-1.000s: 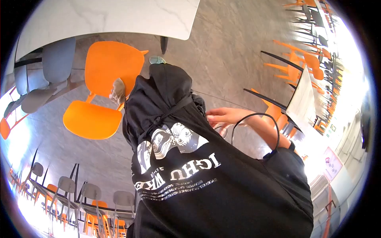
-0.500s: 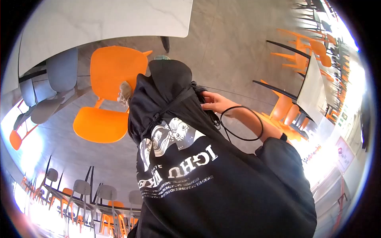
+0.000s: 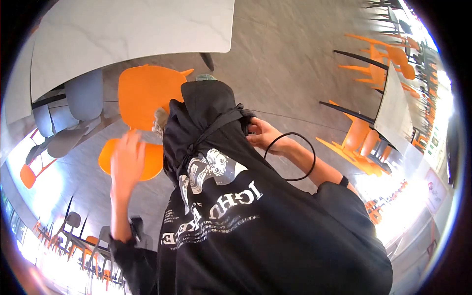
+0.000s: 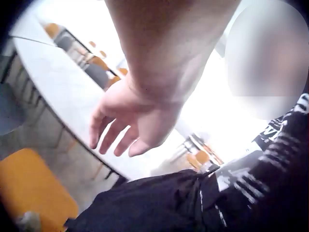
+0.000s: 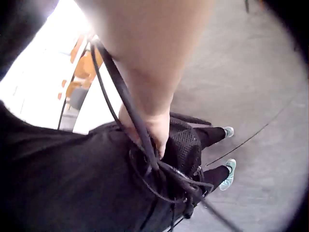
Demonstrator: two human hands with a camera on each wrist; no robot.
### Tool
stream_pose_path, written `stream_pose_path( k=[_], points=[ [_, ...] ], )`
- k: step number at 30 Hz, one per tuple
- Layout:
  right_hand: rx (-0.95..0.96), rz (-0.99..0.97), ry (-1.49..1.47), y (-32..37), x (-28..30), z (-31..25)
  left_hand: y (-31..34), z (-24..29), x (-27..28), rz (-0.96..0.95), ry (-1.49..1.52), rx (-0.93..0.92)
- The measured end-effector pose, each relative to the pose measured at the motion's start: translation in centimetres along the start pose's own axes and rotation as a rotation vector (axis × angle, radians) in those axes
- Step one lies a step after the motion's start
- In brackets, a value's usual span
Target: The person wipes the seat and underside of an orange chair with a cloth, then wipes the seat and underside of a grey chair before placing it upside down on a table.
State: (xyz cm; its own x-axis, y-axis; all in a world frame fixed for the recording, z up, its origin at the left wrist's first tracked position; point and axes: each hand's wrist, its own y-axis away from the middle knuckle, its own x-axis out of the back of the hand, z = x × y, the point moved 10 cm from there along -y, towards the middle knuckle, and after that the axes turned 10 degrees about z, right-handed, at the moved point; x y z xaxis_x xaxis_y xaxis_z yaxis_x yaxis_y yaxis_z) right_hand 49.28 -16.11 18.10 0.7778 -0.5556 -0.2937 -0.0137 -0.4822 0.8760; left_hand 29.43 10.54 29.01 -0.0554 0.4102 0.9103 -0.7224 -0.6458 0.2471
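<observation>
My left hand (image 3: 128, 160) is raised in front of the orange chair's backrest, blurred in the head view. Its fingers (image 4: 112, 137) are spread, bend loosely and hold nothing in the left wrist view. At my right hip, my right hand (image 3: 267, 136) touches a black mesh pouch (image 5: 186, 145) with bent fingers. Its fingertips are partly hidden, so I cannot tell whether they pinch anything. A black cable (image 3: 314, 156) loops beside the right forearm, and cords (image 5: 145, 135) cross in front of that hand. A black strap (image 3: 216, 132) runs over my black printed shirt (image 3: 275, 221).
An orange chair (image 3: 147, 93) stands close on the left with a crumpled beige thing (image 3: 160, 120) on it. Beyond it is a white marbled table (image 3: 137, 29) with grey chairs (image 3: 84, 101). More orange chairs (image 3: 354, 135) and a table (image 3: 393, 105) stand at the right.
My left hand has come into the head view from below, on the left. The right hand's fingers have bent more at the pouch, and the cable loop has swung beside the forearm.
</observation>
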Motion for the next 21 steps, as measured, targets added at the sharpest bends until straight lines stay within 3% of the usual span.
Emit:
stream_pose_path(
  k=[1,3,5,6,8,9,11,12,14,18,19,20,21],
  points=[
    [0.022,0.016,0.060,-0.3,0.3,0.4,-3.8,4.8,2.8,0.013,0.079,-0.089],
    [0.113,0.152,0.203,-1.0,1.4,0.9,-8.3,12.3,2.0,0.031,0.216,-0.399],
    [0.161,0.347,0.321,0.2,1.7,0.2,-10.6,19.3,-3.7,-0.274,0.344,-0.560],
    [0.183,0.446,0.381,0.9,1.9,-0.2,-10.8,22.6,-8.0,-0.406,0.259,-0.712],
    [0.228,0.642,0.256,2.0,2.5,0.4,-9.5,25.4,-14.3,-0.816,-0.009,-0.748],
    [0.243,0.728,0.163,2.6,2.6,1.2,-8.8,25.8,-16.4,-0.910,-0.173,-0.718],
    [0.295,0.866,-0.047,3.0,3.3,3.9,-7.5,27.0,-18.9,-0.898,-0.269,-0.856],
    [0.292,0.880,-0.007,3.3,2.9,3.9,-6.5,27.7,-19.1,-0.869,-0.319,-0.945],
    [0.272,0.907,0.075,3.9,2.1,3.8,-6.8,28.0,-19.4,-0.796,-0.117,-0.947],
    [0.425,0.684,0.407,4.7,-0.1,1.2,-6.0,30.5,-16.4,-0.779,0.211,-0.947],
    [0.491,0.656,0.449,5.9,-1.4,-0.2,-5.1,31.5,-14.9,-0.824,0.163,-0.938],
    [0.638,0.699,0.636,6.7,-2.2,-1.0,-3.7,32.9,-14.1,-0.762,0.166,-1.083],
    [0.683,0.720,0.778,5.7,-2.2,-0.6,-3.5,33.3,-13.8,-0.763,0.161,-1.061]
  ],
)
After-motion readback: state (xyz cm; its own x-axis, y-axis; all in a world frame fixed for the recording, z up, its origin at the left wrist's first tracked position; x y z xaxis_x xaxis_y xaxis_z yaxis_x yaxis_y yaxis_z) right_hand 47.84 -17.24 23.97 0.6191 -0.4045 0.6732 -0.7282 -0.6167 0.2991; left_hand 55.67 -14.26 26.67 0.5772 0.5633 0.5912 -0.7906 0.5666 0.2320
